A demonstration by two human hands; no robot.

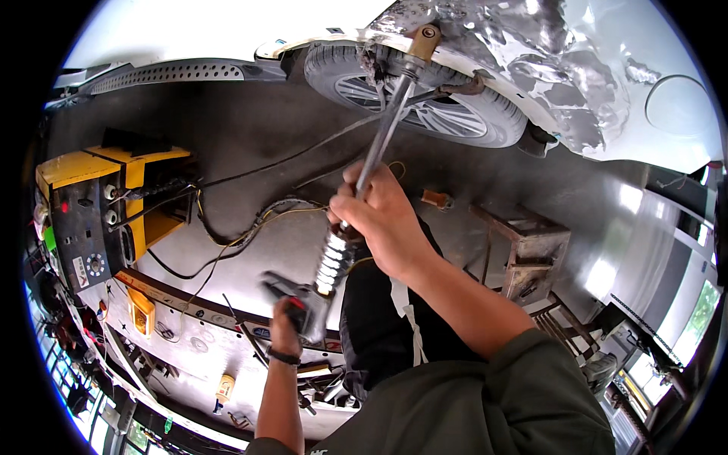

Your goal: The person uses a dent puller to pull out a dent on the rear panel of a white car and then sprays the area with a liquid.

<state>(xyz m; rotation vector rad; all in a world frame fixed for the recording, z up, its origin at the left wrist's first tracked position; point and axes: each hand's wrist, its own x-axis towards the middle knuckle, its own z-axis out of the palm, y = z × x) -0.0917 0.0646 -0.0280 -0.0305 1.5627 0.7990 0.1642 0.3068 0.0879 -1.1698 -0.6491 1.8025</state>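
A long metal dent puller (388, 125) slants up from my lap to the white car's wheel arch. Its upper end meets a brass-coloured clamp (424, 44) at the fender edge. My right hand (383, 224) is wrapped round the rod at mid-length. Below it, the tool carries a bright coil spring (331, 265). At the lower end my left hand (284, 330) closes on the black grip, which has a red part and is blurred. The fender panel (523, 68) above is dented and ground to bare metal. Behind the rod sits the car wheel (432, 106).
A yellow and black machine (83, 220) stands at left, its dark cables (250, 235) looping over the floor. A worn wooden stool (535, 246) is at right, and a small orange block (437, 199) lies nearer the middle. A bottle (225, 388) stands at lower left.
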